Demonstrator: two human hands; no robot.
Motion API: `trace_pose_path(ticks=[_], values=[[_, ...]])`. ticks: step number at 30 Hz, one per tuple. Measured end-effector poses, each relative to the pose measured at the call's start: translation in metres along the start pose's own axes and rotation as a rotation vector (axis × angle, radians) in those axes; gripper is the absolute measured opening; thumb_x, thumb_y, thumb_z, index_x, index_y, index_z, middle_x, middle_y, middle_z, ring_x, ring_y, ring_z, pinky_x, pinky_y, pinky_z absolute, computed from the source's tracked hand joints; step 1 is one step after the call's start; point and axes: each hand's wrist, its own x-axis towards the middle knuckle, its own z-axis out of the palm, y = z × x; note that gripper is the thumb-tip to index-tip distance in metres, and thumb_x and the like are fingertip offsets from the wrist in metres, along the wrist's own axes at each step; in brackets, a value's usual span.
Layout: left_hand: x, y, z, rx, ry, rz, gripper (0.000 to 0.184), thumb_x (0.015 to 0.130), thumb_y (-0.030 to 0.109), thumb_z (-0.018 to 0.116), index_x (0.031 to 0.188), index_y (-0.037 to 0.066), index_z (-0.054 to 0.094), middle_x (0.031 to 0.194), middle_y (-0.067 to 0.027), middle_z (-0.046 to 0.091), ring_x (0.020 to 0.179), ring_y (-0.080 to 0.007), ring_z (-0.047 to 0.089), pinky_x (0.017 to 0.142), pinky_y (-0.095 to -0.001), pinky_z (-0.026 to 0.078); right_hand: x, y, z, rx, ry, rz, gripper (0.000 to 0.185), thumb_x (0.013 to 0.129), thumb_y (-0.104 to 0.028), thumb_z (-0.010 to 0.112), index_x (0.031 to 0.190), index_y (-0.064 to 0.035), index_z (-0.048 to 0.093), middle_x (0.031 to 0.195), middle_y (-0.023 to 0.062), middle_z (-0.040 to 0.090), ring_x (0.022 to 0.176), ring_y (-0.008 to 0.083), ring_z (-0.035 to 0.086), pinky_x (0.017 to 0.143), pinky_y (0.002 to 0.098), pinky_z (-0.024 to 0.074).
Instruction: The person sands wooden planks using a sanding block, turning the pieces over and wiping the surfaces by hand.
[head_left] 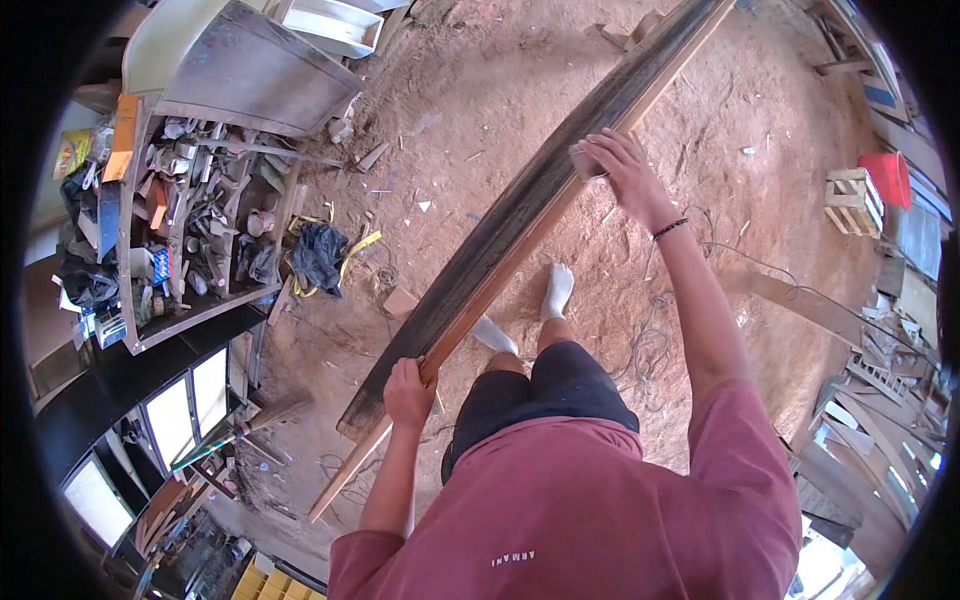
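A long wooden plank (500, 245) with a dark, weathered face runs diagonally in front of me, from lower left to the top right. Along its near edge shows a lighter wooden strip (345, 484), which sticks out past the plank's lower end. My left hand (408, 395) is closed around the near edge of the plank, close to that lower end. Farther up, my right hand (628, 175) grips a small brown block (588, 162) against the plank's face and edge. What the block's underside looks like is hidden.
Left of the plank stands a wooden box (205, 215) packed with cluttered tools and cans. A black plastic bag (318, 257) lies beside it on the dirt floor (450, 110). A loose cord (650, 350), a wooden crate (852, 203) and a red bucket (886, 180) are at right.
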Motion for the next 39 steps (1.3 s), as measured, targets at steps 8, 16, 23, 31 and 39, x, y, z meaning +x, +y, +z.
trace_pose_path(ticks=[8,16,23,31,39], values=[[0.001,0.002,-0.006,0.015,-0.035,-0.022,0.039,0.08,0.021,0.088,0.111,0.009,0.068,0.099,-0.0101,0.065,0.093,-0.0329,0.069,0.077,-0.0461,0.057,-0.049,-0.118,0.135,0.205,-0.245,-0.382,0.058,0.102,-0.01,0.058,0.16,-0.017,0.054,0.168,0.0087,0.049,0.162,0.0294,0.038,0.139,0.0529,0.0189],[0.002,0.003,-0.003,0.008,-0.004,-0.005,0.045,0.075,0.022,0.092,0.11,0.009,0.068,0.098,-0.0098,0.065,0.093,-0.0328,0.069,0.078,-0.0449,0.057,0.0,0.029,0.003,0.014,-0.005,0.009,0.045,0.099,-0.005,0.06,0.142,-0.0176,0.069,0.151,0.0102,0.062,0.152,0.0307,0.049,0.134,0.0525,0.0272],[-0.003,-0.008,0.003,0.066,-0.08,-0.013,0.048,0.074,0.019,0.092,0.113,0.01,0.066,0.103,-0.0109,0.063,0.1,-0.0336,0.067,0.08,-0.0466,0.057,-0.033,-0.07,0.052,0.229,-0.108,-0.364,0.054,0.097,-0.012,0.062,0.151,-0.0178,0.06,0.15,0.0068,0.061,0.151,0.0301,0.049,0.135,0.0546,0.0258],[0.005,0.026,0.003,0.262,-0.046,0.118,0.077,0.097,0.017,0.071,0.167,0.005,0.04,0.172,-0.0112,0.045,0.16,-0.0292,0.04,0.133,-0.0518,0.026,-0.002,0.115,-0.05,-0.221,0.099,0.124,0.065,0.096,-0.002,0.07,0.156,-0.0213,0.055,0.157,0.0036,0.058,0.151,0.0281,0.049,0.132,0.0537,0.0316],[0.128,0.144,0.017,0.256,-0.061,0.386,0.084,0.1,0.025,0.066,0.173,0.008,0.028,0.179,-0.0057,0.033,0.166,-0.027,0.029,0.136,-0.0553,0.02,-0.058,0.127,-0.053,0.207,0.34,0.51,0.064,0.097,-0.003,0.074,0.157,-0.0111,0.054,0.155,0.0149,0.057,0.145,0.0355,0.053,0.124,0.0463,0.043]])
